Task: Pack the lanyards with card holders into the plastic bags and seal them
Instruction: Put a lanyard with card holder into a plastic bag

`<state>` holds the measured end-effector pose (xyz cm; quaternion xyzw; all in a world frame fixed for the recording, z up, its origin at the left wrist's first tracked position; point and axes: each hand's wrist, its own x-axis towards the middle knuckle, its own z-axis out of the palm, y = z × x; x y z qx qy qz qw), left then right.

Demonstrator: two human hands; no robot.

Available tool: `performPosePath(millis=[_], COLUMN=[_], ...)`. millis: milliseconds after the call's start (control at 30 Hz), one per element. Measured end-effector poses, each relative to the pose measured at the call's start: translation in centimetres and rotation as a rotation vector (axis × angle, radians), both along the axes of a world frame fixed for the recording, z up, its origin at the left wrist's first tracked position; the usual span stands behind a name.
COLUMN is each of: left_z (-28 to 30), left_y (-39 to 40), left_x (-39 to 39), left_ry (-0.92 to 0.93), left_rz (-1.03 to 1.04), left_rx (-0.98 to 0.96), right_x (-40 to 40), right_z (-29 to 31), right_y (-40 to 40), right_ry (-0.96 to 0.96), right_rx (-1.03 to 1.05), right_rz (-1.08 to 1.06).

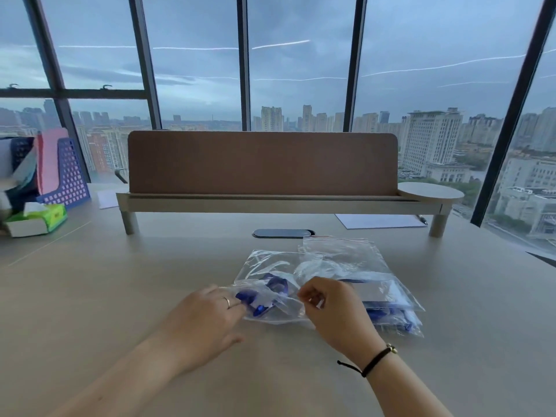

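Observation:
A clear plastic bag (270, 266) lies on the desk in front of me with a blue lanyard (275, 285) bunched inside it. My left hand (207, 311) rests on the bag's near left edge, fingers on the plastic over the lanyard. My right hand (331, 308) pinches the bag's near edge with curled fingers. To the right lie more clear bags (361, 257); the near ones hold a blue lanyard (388, 313) and a card holder (373, 288).
A wooden monitor riser (270, 203) with a brown back panel stands across the desk behind the bags. A dark cable port (282, 233) sits under it. A tissue box (39, 219) and blue file rack (66, 173) are at far left; paper (379, 221) and a pen (422, 219) at right.

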<state>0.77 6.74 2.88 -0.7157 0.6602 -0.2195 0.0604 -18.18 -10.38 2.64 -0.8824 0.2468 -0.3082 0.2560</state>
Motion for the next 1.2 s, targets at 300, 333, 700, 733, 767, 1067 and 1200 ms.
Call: performPosePath(millis=[300,333,700,733,767,1067,1200], left_z=[0.8,0.9,6.5,8.0,9.5,20.5,21.5], left_y=[0.7,0.8,1.8,1.7,1.6,1.9,2.4], left_x=[0.3,0.6,3.1,2.9,2.7,-0.3,-1.1], left_ry=[-0.040,0.013,0.428,0.493,0.548,0.925,0.942], left_rz=[-0.109,-0.106,-0.149,-0.161,-0.163,-0.228,-0.236], left_rx=[-0.373,-0.379,-0.425,-0.486,-0.550,-0.797,-0.812], right_x=[-0.8,-1.1,-3.1,-3.2,-3.3,-4.8,-5.8], right_z=[-0.2,-0.4,6.7,8.1,9.6,21.1,22.1], right_y=[1.5,1.6,-0.2,-0.3,-0.3,-0.6,-0.5], right_ry=[0.335,0.367,0.076,0.038,-0.009,-0.345,-0.387], right_rx=[-0.262,-0.313,-0.278,-0.259,-0.237,-0.170,-0.106], right_rz=[0.214,0.209,0.068,0.057,0.044,0.071,0.112])
